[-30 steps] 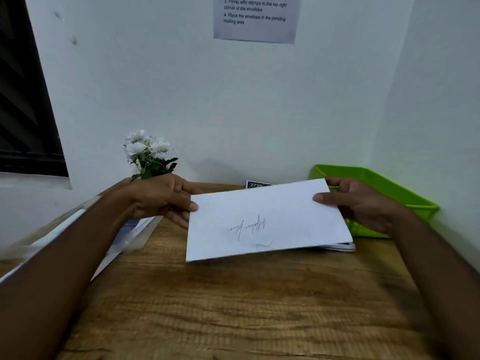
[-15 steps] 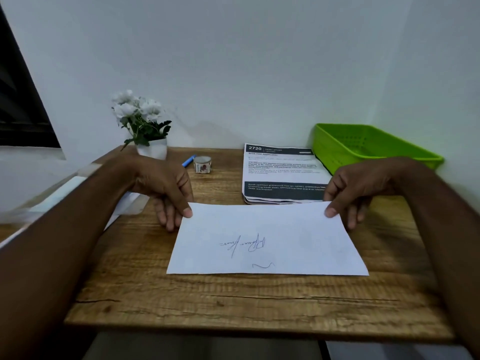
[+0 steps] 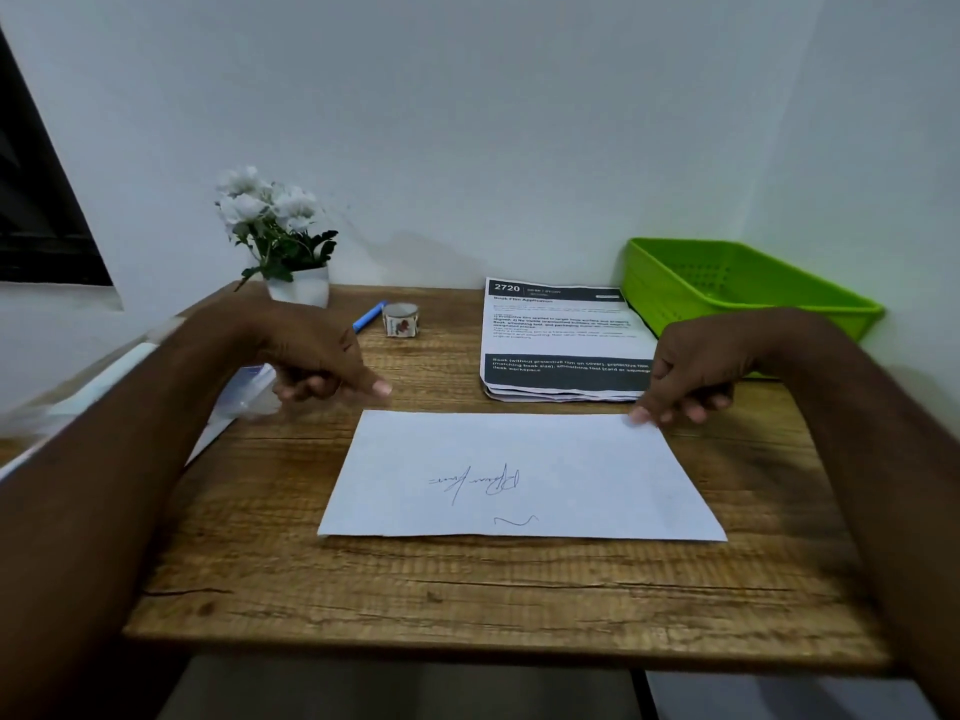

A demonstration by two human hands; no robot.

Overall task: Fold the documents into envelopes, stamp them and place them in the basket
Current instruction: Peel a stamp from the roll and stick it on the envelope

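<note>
Found wood-grain table [image 3: 467, 589] set in white-walled corner [image 3: 467, 122], signed sheet [image 3: 571, 459] flat on it. Saw left hand [image 3: 317, 356] loosely curled, holding nothing. Saw right hand [image 3: 696, 371] touching sheet's far right corner, grip unclear.

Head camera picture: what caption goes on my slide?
White signed paper sheet flat on the wooden desk; right hand touches its far corner, left hand hovers nearby, green plastic basket behind.

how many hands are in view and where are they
2. The left hand is just beyond the sheet's far left corner, apparently off it; the right hand has a fingertip at the far right corner.
</note>
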